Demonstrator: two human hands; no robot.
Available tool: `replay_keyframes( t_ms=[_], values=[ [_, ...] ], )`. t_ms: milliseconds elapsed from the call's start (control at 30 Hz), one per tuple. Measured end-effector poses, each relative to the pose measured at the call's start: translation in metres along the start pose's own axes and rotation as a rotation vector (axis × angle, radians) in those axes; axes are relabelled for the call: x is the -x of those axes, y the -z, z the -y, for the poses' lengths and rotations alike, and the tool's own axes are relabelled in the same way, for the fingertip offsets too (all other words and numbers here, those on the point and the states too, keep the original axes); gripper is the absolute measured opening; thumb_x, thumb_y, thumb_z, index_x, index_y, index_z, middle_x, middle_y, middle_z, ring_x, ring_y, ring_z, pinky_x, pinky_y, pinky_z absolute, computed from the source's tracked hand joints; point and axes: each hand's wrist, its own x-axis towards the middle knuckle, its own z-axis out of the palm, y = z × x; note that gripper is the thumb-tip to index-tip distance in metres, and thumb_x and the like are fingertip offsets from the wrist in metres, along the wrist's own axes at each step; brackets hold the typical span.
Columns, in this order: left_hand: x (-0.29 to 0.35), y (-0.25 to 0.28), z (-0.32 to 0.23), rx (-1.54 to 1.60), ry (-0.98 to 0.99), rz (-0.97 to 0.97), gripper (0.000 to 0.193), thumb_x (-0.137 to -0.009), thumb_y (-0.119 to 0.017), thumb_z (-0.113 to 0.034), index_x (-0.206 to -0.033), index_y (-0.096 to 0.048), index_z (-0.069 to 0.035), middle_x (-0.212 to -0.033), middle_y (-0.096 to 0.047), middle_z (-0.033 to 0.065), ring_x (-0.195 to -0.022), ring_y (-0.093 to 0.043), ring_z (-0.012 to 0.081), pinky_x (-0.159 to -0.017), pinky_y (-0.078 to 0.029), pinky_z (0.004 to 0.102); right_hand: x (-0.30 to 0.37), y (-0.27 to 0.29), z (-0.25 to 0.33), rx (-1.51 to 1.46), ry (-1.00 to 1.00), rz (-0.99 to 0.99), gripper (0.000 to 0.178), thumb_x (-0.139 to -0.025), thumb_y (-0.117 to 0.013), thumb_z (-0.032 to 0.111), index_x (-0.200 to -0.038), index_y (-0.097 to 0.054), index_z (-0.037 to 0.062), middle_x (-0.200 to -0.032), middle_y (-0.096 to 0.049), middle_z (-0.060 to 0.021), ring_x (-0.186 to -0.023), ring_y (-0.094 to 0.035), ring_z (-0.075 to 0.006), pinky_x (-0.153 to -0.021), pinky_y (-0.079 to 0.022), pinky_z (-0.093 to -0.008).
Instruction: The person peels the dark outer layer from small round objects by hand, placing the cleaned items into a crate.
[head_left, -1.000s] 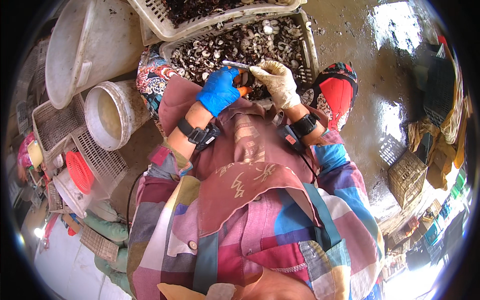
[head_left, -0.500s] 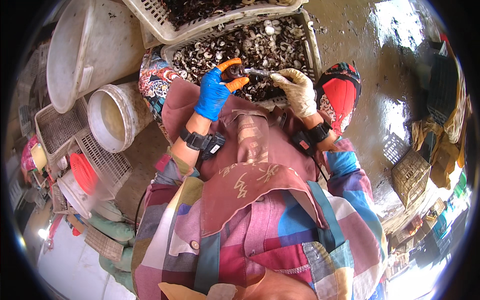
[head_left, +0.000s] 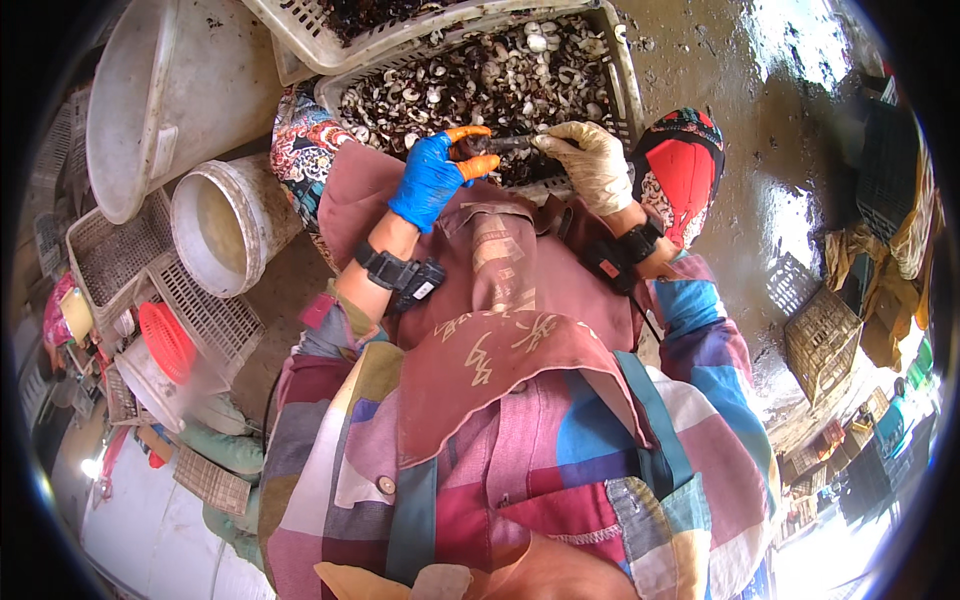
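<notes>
My left hand [head_left: 430, 182], in a blue glove with orange finger covers, pinches a dark brown shellfish [head_left: 466, 149] between thumb and forefinger. Opposite it, my right hand [head_left: 594, 168] in a cream glove is closed on a slim knife-like tool [head_left: 516, 143]. The tool's tip meets the shellfish; how deep it goes is hidden. Both hands hang over the near part of a white plastic crate [head_left: 628, 85], which holds many pale, curled pieces [head_left: 540, 75] among dark scraps.
A second white crate [head_left: 335, 62] overlaps the far edge of the first. At left stand a large pale tub [head_left: 215, 90], a white bucket [head_left: 262, 215], slatted baskets [head_left: 215, 320] and a red basket [head_left: 167, 343]. Wet floor [head_left: 770, 190] lies at right, with a brown crate [head_left: 822, 340] beyond.
The tool has turned slightly and looks darker, its shiny face less visible. Both hands stay close together, still gripping the shellfish and tool. The whole view has shifted a little.
</notes>
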Motion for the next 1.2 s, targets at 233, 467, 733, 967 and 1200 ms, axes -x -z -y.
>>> replay_keyframes(
  t_ms=[233,467,733,967,1200],
  values=[
    [-0.006,-0.026,-0.006,0.22,-0.046,-0.081,0.036,-0.073,-0.07,-0.006,-0.107,-0.059,-0.004,-0.082,-0.06,-0.0013,-0.07,-0.055,0.0073,-0.06,-0.045,0.0197,-0.022,-0.034,0.033,-0.25,-0.206,-0.039,0.018,-0.078,-0.067,0.02,-0.086,-0.066,0.0032,-0.07,-0.062,-0.0037,-0.065,-0.055,-0.0084,-0.061,-0.045,-0.0216],
    [-0.009,-0.007,-0.016,0.145,-0.115,-0.012,0.041,-0.071,-0.072,-0.006,-0.109,-0.058,-0.002,-0.081,-0.062,0.0001,-0.073,-0.056,0.0064,-0.067,-0.049,0.0195,-0.002,-0.013,0.022,-0.135,0.012,-0.036,0.02,-0.075,-0.07,0.017,-0.087,-0.065,0.0031,-0.076,-0.062,-0.0049,-0.066,-0.055,-0.0103,-0.061,-0.045,-0.0242],
    [-0.002,-0.016,-0.016,0.163,0.029,0.029,0.035,-0.072,-0.07,-0.004,-0.105,-0.059,-0.002,-0.087,-0.063,0.0017,-0.075,-0.058,0.0081,-0.065,-0.047,0.0206,-0.012,-0.001,-0.001,-0.365,-0.171,-0.139,0.01,-0.076,-0.068,0.009,-0.083,-0.065,0.003,-0.073,-0.061,0.0006,-0.063,-0.052,-0.0055,-0.06,-0.044,-0.0204],
    [0.002,-0.018,-0.023,0.14,-0.052,0.051,0.033,-0.071,-0.071,-0.003,-0.101,-0.06,-0.001,-0.086,-0.064,0.0036,-0.076,-0.059,0.0098,-0.067,-0.049,0.0209,0.015,-0.015,0.023,-0.28,0.081,-0.087,0.013,-0.072,-0.072,0.008,-0.082,-0.065,0.0031,-0.076,-0.061,-0.0046,-0.07,-0.055,-0.0098,-0.064,-0.045,-0.0237],
    [0.002,-0.023,-0.021,0.259,0.037,0.056,0.036,-0.073,-0.069,-0.004,-0.107,-0.058,-0.001,-0.091,-0.063,0.0022,-0.078,-0.059,0.0089,-0.07,-0.048,0.0205,-0.006,-0.001,-0.01,-0.332,-0.203,-0.143,0.012,-0.076,-0.068,0.009,-0.084,-0.065,0.0014,-0.074,-0.062,-0.0014,-0.065,-0.054,-0.0075,-0.063,-0.045,-0.0202]
  ],
)
